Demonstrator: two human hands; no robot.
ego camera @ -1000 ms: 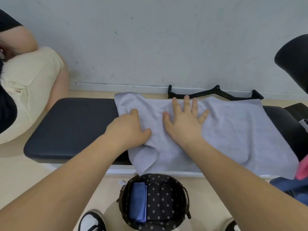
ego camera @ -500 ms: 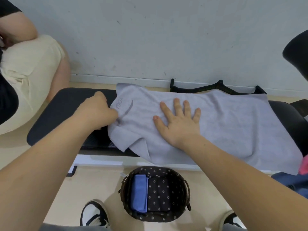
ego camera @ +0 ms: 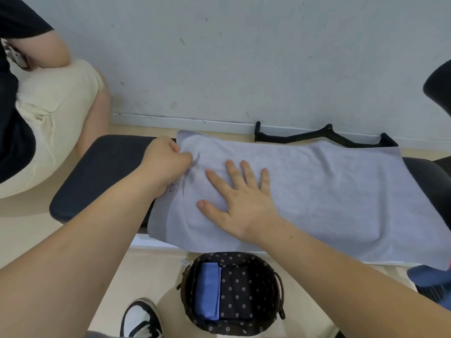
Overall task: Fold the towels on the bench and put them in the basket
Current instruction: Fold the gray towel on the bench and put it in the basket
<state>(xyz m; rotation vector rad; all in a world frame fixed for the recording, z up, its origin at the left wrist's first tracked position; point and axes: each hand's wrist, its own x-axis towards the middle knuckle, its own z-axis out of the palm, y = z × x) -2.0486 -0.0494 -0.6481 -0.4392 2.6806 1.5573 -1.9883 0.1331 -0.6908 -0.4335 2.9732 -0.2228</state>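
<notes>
Since the grey towel (ego camera: 317,191) lies spread over most of the dark padded bench (ego camera: 102,172), I see only the bench's left end and a dark strip past the towel on the right. The towel's near edge hangs over the front of the bench, and its near right corner runs out to the border of the view.

At far left another person (ego camera: 48,106) sits cut off, with only a bent arm, a black sleeve and cream shorts showing. A black bar (ego camera: 317,136) lies on the floor by the wall, its lower part hidden behind the towel's far edge.

On the floor in front of the bench, between my forearms, stands the dark flower-print basket (ego camera: 278,289). A folded blue towel (ego camera: 207,291) lies along its left side. A blue cloth (ego camera: 429,276) at the right border is too cropped to identify.

My right hand (ego camera: 241,198) lies palm down on the towel's left half, fingers straight and spread, pressing the cloth flat. My left hand (ego camera: 166,167) sits at the towel's left edge, fingers curled and pinching the cloth, with the fingertips hidden behind the knuckles.

Beside it a dark printed mark (ego camera: 188,176) shows on the towel, partly covered by my wrist and not readable.
</notes>
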